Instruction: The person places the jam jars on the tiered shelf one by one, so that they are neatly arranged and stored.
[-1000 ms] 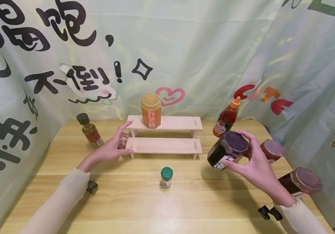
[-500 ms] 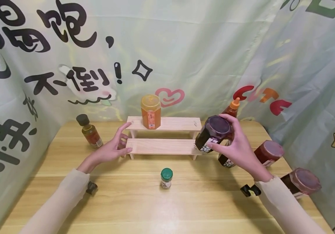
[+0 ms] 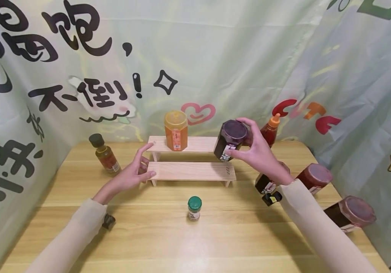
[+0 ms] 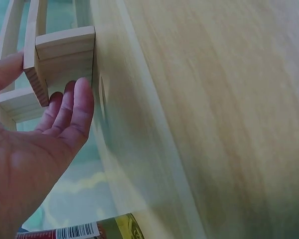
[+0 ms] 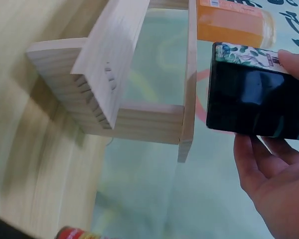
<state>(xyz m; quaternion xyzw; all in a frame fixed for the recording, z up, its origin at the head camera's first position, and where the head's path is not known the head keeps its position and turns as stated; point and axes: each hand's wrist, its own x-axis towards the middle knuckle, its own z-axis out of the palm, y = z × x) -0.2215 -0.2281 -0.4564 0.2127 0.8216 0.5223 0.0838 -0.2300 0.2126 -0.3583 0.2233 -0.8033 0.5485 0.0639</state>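
My right hand (image 3: 258, 149) grips a dark jar (image 3: 227, 142) with a purple lid, thumb over its label and fingers on the far side. It hangs over the right end of a two-step wooden rack (image 3: 192, 172). In the right wrist view, a gap separates the jar's base (image 5: 259, 97) from the upper board (image 5: 188, 84). My left hand (image 3: 128, 176) touches the rack's left end, index fingertip at the upper board and thumb at the lower; its other fingers (image 4: 79, 109) extend loosely by the end support. A jar of orange honey (image 3: 176, 132) stands on the upper step.
A green-capped shaker (image 3: 194, 208) stands before the rack, and a black-capped bottle (image 3: 106, 155) to its left. To the right are an orange-tipped sauce bottle (image 3: 271, 131), partly behind my right hand, and several jars, including a red one (image 3: 313, 178) and a dark one (image 3: 350, 212).
My right hand has carried the dark jar left and upward, from beside the rack to over the upper step's right end. My left hand has stayed at the rack.
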